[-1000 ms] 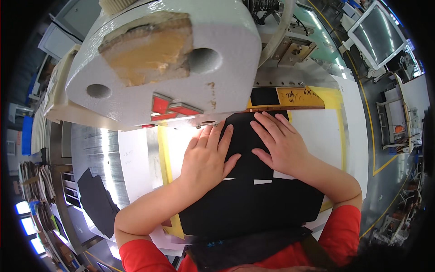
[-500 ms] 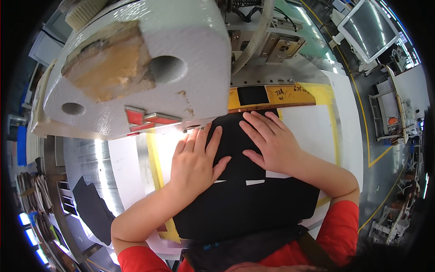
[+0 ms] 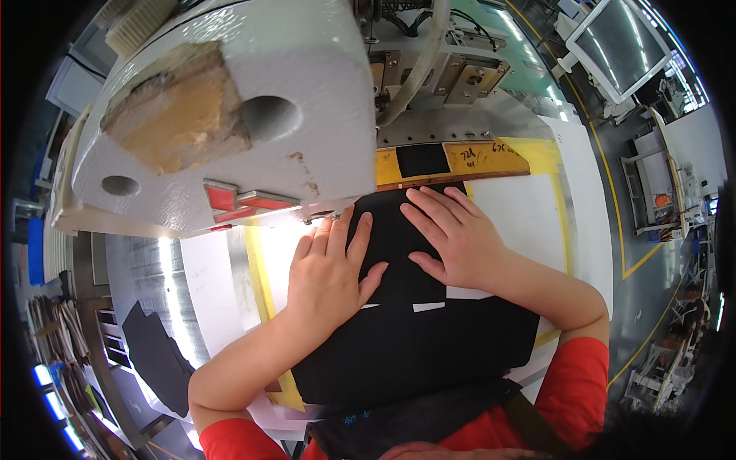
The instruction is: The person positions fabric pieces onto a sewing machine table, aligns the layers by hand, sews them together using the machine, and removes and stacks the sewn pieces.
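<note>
A wide black fabric piece [image 3: 414,345] lies in front of me, with a narrower black part [image 3: 395,264] reaching up to a yellow clamp bar [image 3: 491,159]. My left hand [image 3: 326,264] rests on the left edge of the narrow part, fingers stretched out. Its fingertips lie close beneath the white machine head [image 3: 322,92], which partly hides them. Flat on the right side of the same part is my right hand [image 3: 452,238], fingers spread and tips near the bar. Neither hand grips anything. Small white gaps show between the narrow part and the wide one.
The machine head, with red marks, overhangs the left half of the work area. Yellow tape [image 3: 563,222] borders the white work sheet [image 3: 517,222]. Another black piece [image 3: 153,353] lies at the left on a metal surface. A monitor [image 3: 621,46] stands far right.
The view has shifted slightly, so the machine head and bar sit a little further left. Both hands stay in place on the black fabric.
</note>
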`<state>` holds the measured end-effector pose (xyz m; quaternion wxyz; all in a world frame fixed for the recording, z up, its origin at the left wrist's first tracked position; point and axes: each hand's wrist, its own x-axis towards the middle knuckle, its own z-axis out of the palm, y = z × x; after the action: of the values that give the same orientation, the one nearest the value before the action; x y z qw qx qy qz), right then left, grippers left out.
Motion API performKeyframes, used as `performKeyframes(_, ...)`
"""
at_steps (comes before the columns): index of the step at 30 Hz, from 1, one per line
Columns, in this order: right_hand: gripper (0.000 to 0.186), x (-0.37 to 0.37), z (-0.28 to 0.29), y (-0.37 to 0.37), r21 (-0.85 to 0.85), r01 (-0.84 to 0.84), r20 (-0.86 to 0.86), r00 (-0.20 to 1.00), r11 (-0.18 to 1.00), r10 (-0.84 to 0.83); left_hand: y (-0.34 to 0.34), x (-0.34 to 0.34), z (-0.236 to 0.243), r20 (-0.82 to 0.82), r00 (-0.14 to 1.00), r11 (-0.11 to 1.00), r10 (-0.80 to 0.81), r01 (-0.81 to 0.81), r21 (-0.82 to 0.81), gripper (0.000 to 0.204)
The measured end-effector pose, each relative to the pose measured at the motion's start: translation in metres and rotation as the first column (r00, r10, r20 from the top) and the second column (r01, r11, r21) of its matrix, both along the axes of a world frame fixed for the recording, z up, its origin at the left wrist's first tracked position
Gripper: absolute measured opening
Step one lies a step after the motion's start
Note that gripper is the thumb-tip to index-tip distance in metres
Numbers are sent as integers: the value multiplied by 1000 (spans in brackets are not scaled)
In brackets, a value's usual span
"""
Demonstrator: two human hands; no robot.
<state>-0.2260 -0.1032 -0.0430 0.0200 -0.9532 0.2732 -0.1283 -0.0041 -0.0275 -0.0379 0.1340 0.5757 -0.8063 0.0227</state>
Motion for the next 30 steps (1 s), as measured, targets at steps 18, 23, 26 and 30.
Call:
performKeyframes(18, 58, 0, 7, -4, 13, -57, 84, 995, 998, 56, 6, 0, 16, 31, 997, 998, 63, -63, -24, 61)
performKeyframes(23, 57, -1, 11, -5, 4, -85, 113, 990, 996, 84, 7, -4, 23, 29, 997, 996, 77, -76, -43, 57)
performKeyframes(26, 56, -3, 12, -7, -16, -103, 125, 987, 995, 104, 6, -8, 27, 23, 995, 995, 93, -92, -40, 54)
performKeyframes(30, 56, -6, 9, -10, -35, -130, 157, 979, 991, 134, 6, -12, 28, 29, 993, 992, 117, -116, -38, 51)
